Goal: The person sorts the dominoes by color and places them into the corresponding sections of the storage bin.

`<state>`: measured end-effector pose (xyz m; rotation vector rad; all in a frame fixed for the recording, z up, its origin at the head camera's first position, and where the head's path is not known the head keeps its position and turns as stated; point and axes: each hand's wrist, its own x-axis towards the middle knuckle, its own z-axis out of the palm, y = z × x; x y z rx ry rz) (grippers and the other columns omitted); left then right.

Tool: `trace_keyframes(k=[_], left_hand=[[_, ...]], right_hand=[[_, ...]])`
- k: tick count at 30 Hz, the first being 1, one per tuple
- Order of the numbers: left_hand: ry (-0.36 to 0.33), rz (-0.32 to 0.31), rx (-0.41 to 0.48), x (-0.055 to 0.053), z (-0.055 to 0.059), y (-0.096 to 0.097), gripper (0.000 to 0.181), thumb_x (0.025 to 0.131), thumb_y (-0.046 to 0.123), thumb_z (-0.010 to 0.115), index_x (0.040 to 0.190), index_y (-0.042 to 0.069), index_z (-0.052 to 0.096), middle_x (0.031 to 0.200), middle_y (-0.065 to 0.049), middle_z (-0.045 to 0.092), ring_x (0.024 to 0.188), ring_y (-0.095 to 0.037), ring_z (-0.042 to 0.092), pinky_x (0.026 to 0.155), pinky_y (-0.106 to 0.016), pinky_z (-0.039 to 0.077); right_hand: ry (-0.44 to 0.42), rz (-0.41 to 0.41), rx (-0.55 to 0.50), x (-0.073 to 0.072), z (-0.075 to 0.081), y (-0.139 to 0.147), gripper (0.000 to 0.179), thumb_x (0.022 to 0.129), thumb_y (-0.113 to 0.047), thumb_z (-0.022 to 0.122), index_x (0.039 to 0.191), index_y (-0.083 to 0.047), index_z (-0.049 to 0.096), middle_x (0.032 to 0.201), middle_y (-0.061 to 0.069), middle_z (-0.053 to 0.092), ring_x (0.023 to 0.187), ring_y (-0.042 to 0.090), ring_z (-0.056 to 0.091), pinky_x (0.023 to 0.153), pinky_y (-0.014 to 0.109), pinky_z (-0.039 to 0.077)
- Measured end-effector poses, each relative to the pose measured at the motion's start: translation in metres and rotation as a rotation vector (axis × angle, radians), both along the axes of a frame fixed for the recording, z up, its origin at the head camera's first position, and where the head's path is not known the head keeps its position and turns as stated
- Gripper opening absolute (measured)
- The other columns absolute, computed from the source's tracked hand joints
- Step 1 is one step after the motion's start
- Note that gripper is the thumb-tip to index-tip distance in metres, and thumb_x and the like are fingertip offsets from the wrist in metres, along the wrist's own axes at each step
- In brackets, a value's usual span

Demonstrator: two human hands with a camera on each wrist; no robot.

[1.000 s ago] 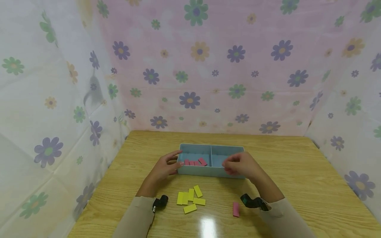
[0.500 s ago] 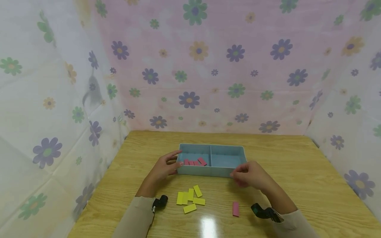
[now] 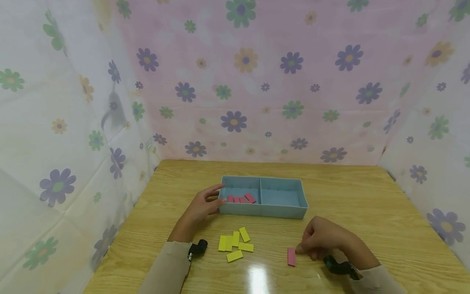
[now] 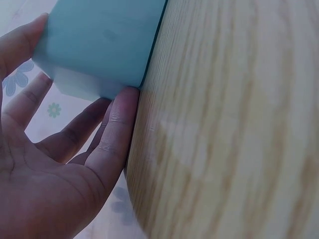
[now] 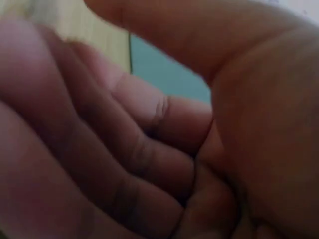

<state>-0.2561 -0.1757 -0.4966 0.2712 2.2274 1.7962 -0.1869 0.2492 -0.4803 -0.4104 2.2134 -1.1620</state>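
My left hand [image 3: 200,209] rests against the left end of a blue-grey two-compartment box [image 3: 262,210]. Its thumb lies at the front rim and its fingers spread along the end wall; in the left wrist view the fingertips touch the box [image 4: 107,45]. Near the front right, my right hand [image 3: 323,237] has its fingertips right at the right edge of a pink rectangular tile [image 3: 291,257] lying flat on the table. The right wrist view has the fingers [image 5: 134,154] loosely bent, the thumb apart, nothing held. Several pink tiles [image 3: 250,198] lie in the box's left compartment.
Several yellow tiles [image 3: 235,256] lie loose in front of the box, two of them side by side. The box's right compartment [image 3: 280,194] holds nothing visible. Flowered cloth [image 3: 264,102] hangs behind the wooden table [image 3: 349,196] and along both sides.
My right hand has moved from over the box's right compartment, past its front corner, toward me and down to the lone pink tile. The left hand and box have stayed in place.
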Motion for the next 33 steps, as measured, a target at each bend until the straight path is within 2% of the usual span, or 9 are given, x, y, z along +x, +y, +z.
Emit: trace_keyframes(k=[2, 8, 12, 18, 25, 29, 33], left_hand=[[0.000, 0.001, -0.002, 0.000, 0.000, 0.000, 0.067, 0.097, 0.034, 0.075, 0.158, 0.027, 0.046, 0.161, -0.016, 0.044, 0.141, -0.038, 0.051, 0.100, -0.049, 0.058], [0.005, 0.010, -0.009, 0.001, 0.001, 0.000, 0.066, 0.098, 0.033, 0.074, 0.158, 0.027, 0.046, 0.159, -0.015, 0.045, 0.141, -0.037, 0.051, 0.098, -0.048, 0.059], [0.005, 0.012, -0.014, 0.001, 0.001, 0.000, 0.066, 0.098, 0.034, 0.074, 0.158, 0.028, 0.046, 0.159, -0.014, 0.046, 0.140, -0.036, 0.053, 0.097, -0.047, 0.059], [0.008, 0.002, -0.003, 0.002, -0.001, 0.001, 0.067, 0.098, 0.035, 0.074, 0.158, 0.027, 0.046, 0.159, -0.016, 0.044, 0.141, -0.038, 0.051, 0.099, -0.048, 0.059], [0.000, 0.004, 0.003, 0.003, -0.002, 0.001, 0.067, 0.097, 0.036, 0.074, 0.158, 0.027, 0.046, 0.159, -0.016, 0.045, 0.140, -0.038, 0.052, 0.099, -0.047, 0.059], [-0.008, 0.016, 0.005, 0.002, 0.000, 0.001, 0.067, 0.096, 0.036, 0.076, 0.157, 0.029, 0.047, 0.159, -0.014, 0.045, 0.140, -0.035, 0.053, 0.099, -0.046, 0.059], [-0.015, 0.017, 0.007, 0.001, 0.000, 0.001, 0.069, 0.095, 0.038, 0.077, 0.157, 0.030, 0.047, 0.158, -0.013, 0.046, 0.139, -0.034, 0.053, 0.098, -0.045, 0.059]], right_hand=[[-0.029, 0.007, -0.005, 0.002, -0.002, -0.005, 0.033, 0.085, -0.033, 0.087, 0.074, -0.003, 0.077, 0.060, 0.009, 0.070, 0.049, 0.011, 0.063, 0.047, 0.029, 0.055], [0.051, 0.002, 0.022, 0.002, -0.005, -0.021, 0.030, 0.085, -0.034, 0.086, 0.072, -0.008, 0.078, 0.059, 0.005, 0.070, 0.049, 0.008, 0.060, 0.045, 0.022, 0.045], [0.087, -0.019, 0.015, 0.000, -0.006, -0.024, 0.025, 0.086, -0.030, 0.086, 0.075, -0.009, 0.078, 0.062, 0.004, 0.071, 0.054, 0.009, 0.062, 0.050, 0.025, 0.050], [0.066, -0.093, -0.038, -0.004, -0.011, -0.025, 0.022, 0.086, -0.026, 0.086, 0.087, -0.006, 0.079, 0.073, 0.007, 0.074, 0.065, 0.016, 0.070, 0.057, 0.031, 0.060], [0.104, -0.146, -0.065, -0.008, -0.014, -0.023, 0.026, 0.088, -0.023, 0.084, 0.100, -0.001, 0.078, 0.085, 0.007, 0.077, 0.077, 0.020, 0.073, 0.063, 0.034, 0.062], [0.093, -0.141, -0.059, -0.008, -0.010, -0.024, 0.028, 0.087, -0.027, 0.085, 0.097, -0.002, 0.078, 0.084, 0.008, 0.078, 0.076, 0.020, 0.074, 0.064, 0.035, 0.062], [0.138, -0.136, 0.013, -0.004, -0.007, -0.026, 0.031, 0.083, -0.034, 0.089, 0.087, -0.006, 0.076, 0.077, 0.004, 0.076, 0.071, 0.018, 0.072, 0.059, 0.032, 0.059]])
